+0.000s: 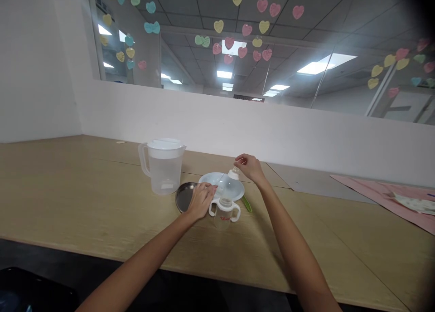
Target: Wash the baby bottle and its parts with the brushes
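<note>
My right hand (249, 167) pinches a baby bottle nipple with a white collar (234, 173), raised over the right side of a pale bowl (239, 195). On the bowl's left front rim lies my left hand (202, 198), its fingers curled over the edge; the thumb is hidden. Something clear in the bowl near those fingertips is too faint to name. A clear baby bottle (224, 212) with two white handles and an uncovered mouth stands upright in front of the bowl. Partly behind my left hand is a round metal dish (183, 197).
A translucent lidded pitcher (165, 169) stands behind the metal dish, to the left. A green handle (248, 204) sticks out beside the bowl. Pink cloth or paper (370, 192) lies at the far right. The table's front edge (170, 271) runs beneath my forearms.
</note>
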Demonstrator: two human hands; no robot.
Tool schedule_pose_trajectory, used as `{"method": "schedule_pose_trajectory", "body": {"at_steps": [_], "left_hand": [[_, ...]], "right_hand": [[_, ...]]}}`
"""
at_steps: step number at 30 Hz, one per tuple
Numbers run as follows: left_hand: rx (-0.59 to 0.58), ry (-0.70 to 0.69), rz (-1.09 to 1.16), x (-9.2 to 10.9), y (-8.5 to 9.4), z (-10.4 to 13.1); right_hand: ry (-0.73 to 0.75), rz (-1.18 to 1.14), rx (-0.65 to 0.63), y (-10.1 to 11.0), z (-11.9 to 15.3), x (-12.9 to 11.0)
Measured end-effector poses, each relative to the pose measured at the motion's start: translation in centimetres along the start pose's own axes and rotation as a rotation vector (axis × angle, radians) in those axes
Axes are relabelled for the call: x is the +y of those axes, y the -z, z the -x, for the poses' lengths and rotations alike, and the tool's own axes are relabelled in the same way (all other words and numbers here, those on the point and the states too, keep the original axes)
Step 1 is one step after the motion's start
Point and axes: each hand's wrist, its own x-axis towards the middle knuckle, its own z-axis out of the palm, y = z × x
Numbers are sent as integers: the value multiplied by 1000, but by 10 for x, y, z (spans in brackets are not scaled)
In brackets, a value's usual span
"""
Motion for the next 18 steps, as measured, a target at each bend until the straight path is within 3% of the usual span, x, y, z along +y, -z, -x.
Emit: {"method": "schedule_pose_trajectory", "body": {"at_steps": [4, 12, 18], "left_hand": [[109, -4, 45, 4, 5, 1], [214, 13, 117, 7, 5, 0], [267, 47, 155, 9, 5, -1]], "right_hand": [[78, -33, -18, -8, 5, -10], [396, -178, -156, -35, 30, -49], [416, -161, -258, -37, 36, -49]]}}
